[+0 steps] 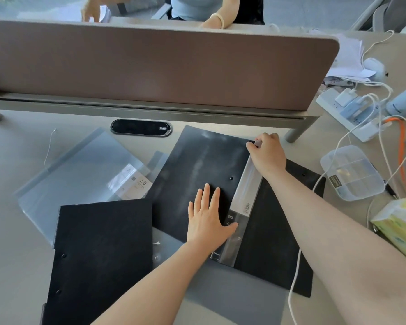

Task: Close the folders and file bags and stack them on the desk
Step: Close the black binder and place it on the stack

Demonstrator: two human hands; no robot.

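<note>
**Desk inventory: black folder, mid-handling**

Pale grey office desk (14,231), brown partition screen (150,66) along its far edge; another person's arms show beyond the screen.

Item 1. Matte black plastic folder with a translucent grey spine strip (244,200), lying on the desk at centre. Its long axis runs from the near edge up and slightly rightward, away from the person. The spine strip follows that axis.

Grip. Right hand (267,153) sits at the far end of the spine strip, fingers curled and pinching that end. Left hand (209,221) lies flat, fingers spread, pressing the cover just left of the strip's near half; it grasps nothing. The folder thus stretches from the right hand back toward the person, with the left hand nearer its middle. Judgement: the cover looks pressed shut, and the coming lift or slide would turn on the right hand's hold at the far end.

Item 2. Second black folder (99,254), left of and nearer than the flat hand, partly overlapping the first.

Item 3. Translucent blue-grey pocket file (75,174), further left, label reading "20".

Periphery, right of the pinching hand: clear plastic compartment box (352,172), white power strip (347,109) with cables, yellow-green tissue pack (399,228).
</note>
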